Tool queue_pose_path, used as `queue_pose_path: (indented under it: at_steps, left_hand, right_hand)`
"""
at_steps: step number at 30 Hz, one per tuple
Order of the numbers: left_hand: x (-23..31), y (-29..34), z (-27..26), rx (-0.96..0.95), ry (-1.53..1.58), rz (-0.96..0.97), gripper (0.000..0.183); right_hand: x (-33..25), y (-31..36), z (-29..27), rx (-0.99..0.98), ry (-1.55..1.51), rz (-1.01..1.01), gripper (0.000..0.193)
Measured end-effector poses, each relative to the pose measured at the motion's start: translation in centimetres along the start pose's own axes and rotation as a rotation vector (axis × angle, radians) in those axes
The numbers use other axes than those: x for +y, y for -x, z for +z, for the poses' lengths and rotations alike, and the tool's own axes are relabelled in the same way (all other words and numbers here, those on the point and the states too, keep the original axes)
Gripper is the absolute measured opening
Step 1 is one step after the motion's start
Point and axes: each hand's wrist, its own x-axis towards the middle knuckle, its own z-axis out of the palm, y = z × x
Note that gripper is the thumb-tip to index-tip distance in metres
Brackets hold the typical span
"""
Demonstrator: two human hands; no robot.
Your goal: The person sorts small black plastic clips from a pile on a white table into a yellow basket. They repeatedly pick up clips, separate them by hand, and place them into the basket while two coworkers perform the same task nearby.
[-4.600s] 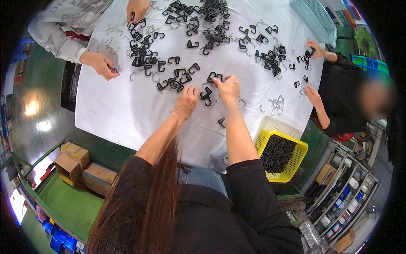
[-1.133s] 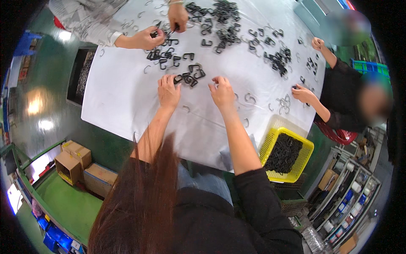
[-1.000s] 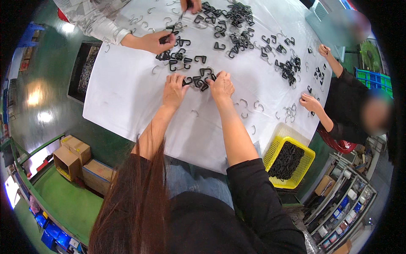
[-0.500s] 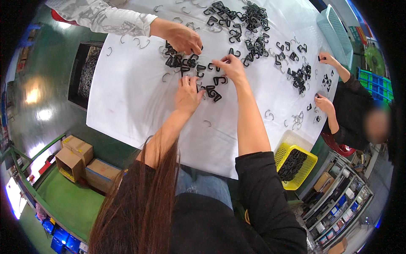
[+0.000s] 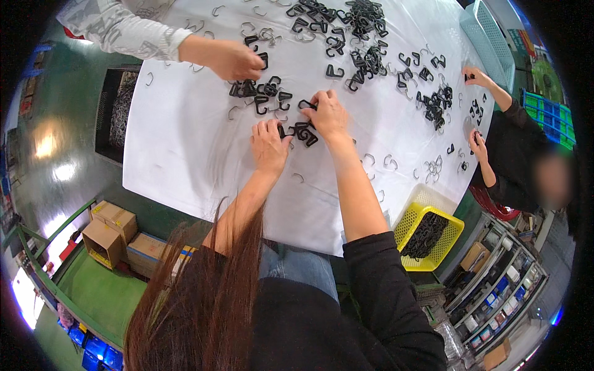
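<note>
My left hand point(image 5: 270, 146) and my right hand point(image 5: 327, 114) rest on a white-covered table point(image 5: 179, 161), on either side of a small cluster of black plastic hooks point(image 5: 302, 132). The left hand's fingers touch the cluster's left side. The right hand's fingers curl over a black hook point(image 5: 305, 105) at the cluster's far edge. Whether either hand grips a hook is hidden by the fingers. More black hooks point(image 5: 359, 37) and thin metal wire hooks point(image 5: 390, 162) are scattered over the far half of the table.
A person's hand point(image 5: 232, 59) in a patterned sleeve reaches into hooks at the far left. Another person in black point(image 5: 513, 167) works at the right edge. A yellow basket of black parts point(image 5: 428, 235) sits low on the right. Cardboard boxes point(image 5: 111, 232) stand on the green floor.
Both my hands have drawn closer together around the small cluster of black hooks. The other person's hand at far left stays on the nearby pile.
</note>
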Motion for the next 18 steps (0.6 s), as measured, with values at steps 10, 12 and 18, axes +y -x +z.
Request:
queue_pose_path:
  at_steps: [10,12,18]
  left_hand:
    - [-0.9,-1.0,0.2,-0.103,0.059,0.149,0.034]
    - [-1.1,-1.5,-0.3,-0.215,0.184,0.098,0.031]
    - [-2.0,-2.8,-3.2,-0.594,1.235,-0.471,0.021]
  right_hand:
    - [5.2,2.9,-5.4,-0.334,-1.387,0.322,0.032]
    - [5.6,3.1,-5.6,-0.310,-1.222,0.401,0.036]
    - [4.1,1.7,-2.6,-0.231,0.179,-0.299,0.038]
